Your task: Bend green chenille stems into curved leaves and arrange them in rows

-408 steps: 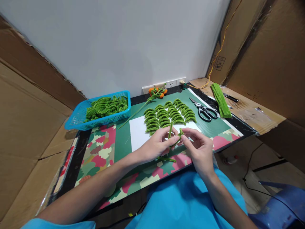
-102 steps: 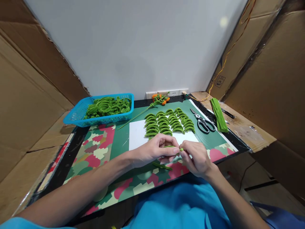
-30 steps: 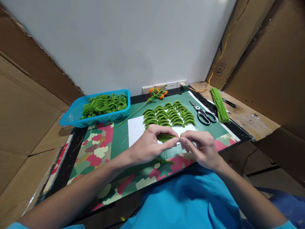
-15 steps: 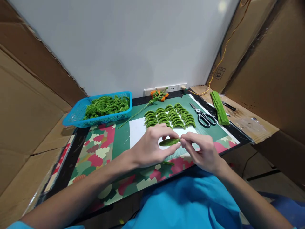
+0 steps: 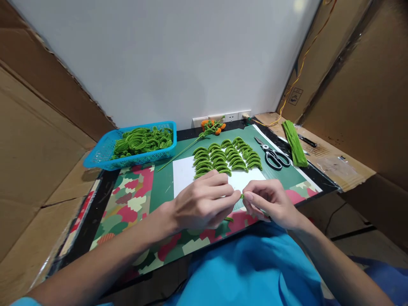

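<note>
Looking down through the head camera, I have the person's blue clothing (image 5: 251,267) nearest, and just past it the two hands, fingertips almost meeting over the front of the mat (image 5: 162,187). On the right hand (image 5: 270,199), thumb and forefinger pinch the end of a small green piece (image 5: 242,196); on the left hand (image 5: 208,199), the fingers are curled in and closed on its other end — the back of that hand faces me and hides most of the piece, and I can't see the thumb. Partly under the left hand, a loose green strip (image 5: 228,219) lies on the mat's patterned border (image 5: 127,204)

Past the fingers I get white paper (image 5: 183,174) lying on the mat, with curved green pieces (image 5: 219,158) set out on it in four columns. Right of those, black-handled scissors (image 5: 265,147) point away and to the left, with a bundle of green strips (image 5: 295,143) and a black-handled knife (image 5: 307,140) beyond — off to the left, a blue basket (image 5: 143,160) holds a heap of green loops (image 5: 138,140). Farther back are orange flowers (image 5: 218,131) on a long green stem (image 5: 181,152), then wall sockets (image 5: 231,117) low on the pale wall (image 5: 175,55)
</note>
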Demonstrator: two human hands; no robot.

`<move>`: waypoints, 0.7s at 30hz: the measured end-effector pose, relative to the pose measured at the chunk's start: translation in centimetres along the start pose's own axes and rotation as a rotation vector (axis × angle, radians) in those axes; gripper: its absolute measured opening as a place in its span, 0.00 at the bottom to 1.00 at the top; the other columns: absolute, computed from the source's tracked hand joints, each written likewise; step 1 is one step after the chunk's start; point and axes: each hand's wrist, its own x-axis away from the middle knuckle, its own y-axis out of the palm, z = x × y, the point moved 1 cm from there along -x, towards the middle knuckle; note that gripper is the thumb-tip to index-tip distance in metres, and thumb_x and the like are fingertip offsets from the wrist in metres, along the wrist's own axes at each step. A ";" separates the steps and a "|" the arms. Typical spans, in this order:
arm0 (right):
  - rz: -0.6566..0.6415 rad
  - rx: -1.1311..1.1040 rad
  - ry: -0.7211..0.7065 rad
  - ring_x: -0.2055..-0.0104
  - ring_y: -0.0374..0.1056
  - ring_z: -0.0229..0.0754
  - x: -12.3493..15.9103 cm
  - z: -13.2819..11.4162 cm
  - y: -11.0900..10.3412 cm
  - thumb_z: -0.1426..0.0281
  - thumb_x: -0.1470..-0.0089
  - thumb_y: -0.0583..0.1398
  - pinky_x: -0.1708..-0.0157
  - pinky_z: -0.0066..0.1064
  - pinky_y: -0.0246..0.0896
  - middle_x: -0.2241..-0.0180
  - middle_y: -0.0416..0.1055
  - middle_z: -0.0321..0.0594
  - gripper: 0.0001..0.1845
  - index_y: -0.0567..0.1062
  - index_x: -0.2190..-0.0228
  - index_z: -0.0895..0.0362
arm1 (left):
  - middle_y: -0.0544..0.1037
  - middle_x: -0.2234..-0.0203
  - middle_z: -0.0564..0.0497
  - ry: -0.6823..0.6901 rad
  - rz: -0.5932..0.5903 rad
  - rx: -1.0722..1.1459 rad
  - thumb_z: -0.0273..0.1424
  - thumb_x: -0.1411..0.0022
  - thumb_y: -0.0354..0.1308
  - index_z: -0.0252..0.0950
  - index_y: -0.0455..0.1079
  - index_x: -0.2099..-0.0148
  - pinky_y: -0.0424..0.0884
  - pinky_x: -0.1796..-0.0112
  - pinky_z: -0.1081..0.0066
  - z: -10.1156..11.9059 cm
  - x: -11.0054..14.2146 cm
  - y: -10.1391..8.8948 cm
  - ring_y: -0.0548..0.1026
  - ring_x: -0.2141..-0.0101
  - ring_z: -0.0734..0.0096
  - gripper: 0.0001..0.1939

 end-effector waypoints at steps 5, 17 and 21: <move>-0.095 -0.517 0.360 0.87 0.34 0.25 -0.6 0.8 0.7 0.57 0.38 0.68 0.91 0.22 0.28 0.83 0.61 0.25 0.22 0.69 0.75 0.55 | 0.84 0.67 0.48 0.508 -0.025 -0.448 0.20 0.29 0.58 0.37 0.80 0.66 0.74 0.68 0.68 -0.2 -0.4 -1.5 0.78 0.67 0.68 0.14; 0.153 0.830 -0.597 0.69 0.64 0.38 0.0 -0.2 -0.3 0.77 0.29 0.56 0.68 0.30 0.59 0.69 0.71 0.39 0.07 0.74 0.60 0.57 | 0.82 0.65 0.50 -0.753 -0.151 0.818 0.36 0.23 0.58 0.33 0.79 0.57 0.72 0.60 0.72 -1.4 -0.1 0.6 0.77 0.64 0.69 0.13; 0.125 1.051 -0.718 0.66 0.69 0.42 -0.2 0.6 -0.5 0.79 0.30 0.54 0.67 0.32 0.62 0.64 0.76 0.46 0.09 0.74 0.56 0.58 | 0.81 0.70 0.52 -0.867 -0.212 0.968 0.38 0.26 0.62 0.33 0.81 0.60 0.69 0.65 0.74 -1.8 0.1 1.1 0.75 0.68 0.73 0.14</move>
